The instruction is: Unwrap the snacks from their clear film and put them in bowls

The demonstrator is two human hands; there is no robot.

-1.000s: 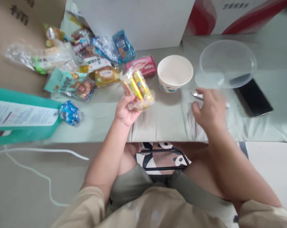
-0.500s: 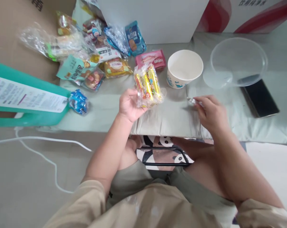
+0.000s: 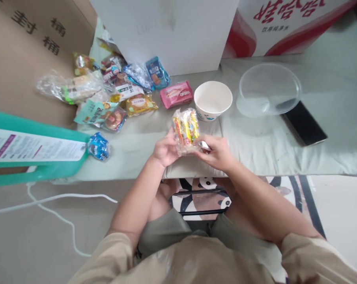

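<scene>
Still, the table (image 3: 279, 157) gives plenty of room on the right side: bare cloth runs from the near edge back to the clear bowl (image 3: 268, 88) and the phone (image 3: 303, 123), which lies partly under the bowl's rim. The left side is crowded — a heap of snacks (image 3: 113, 92) spreads from the cardboard box (image 3: 24, 59) toward the pink pack (image 3: 176, 94), and a teal box (image 3: 36, 152) with a blue wrapper (image 3: 98, 146) just beside it sits at the near left corner. The paper cup (image 3: 213, 99) stands upright just behind the hands, near enough that a sharp tug upward or forward could, I judge, knock it over.

The packet (image 3: 186, 129) of yellow and orange sticks is held up above the near edge of the table, not resting on it. The left hand (image 3: 165, 150) is curled around its lower left side; the right hand (image 3: 215, 152) pinches a small silvery tool (image 3: 204, 146) at the packet's lower right corner, fingers pressed together. What the tool is I cannot tell.

The likely slips: the film is slick and loose, so it may slide in the grip — or, if it gives way all at once, sticks could spill past the edge onto the lap. The tool's tip sits close to the left fingers, so a slip there could nick them.
</scene>
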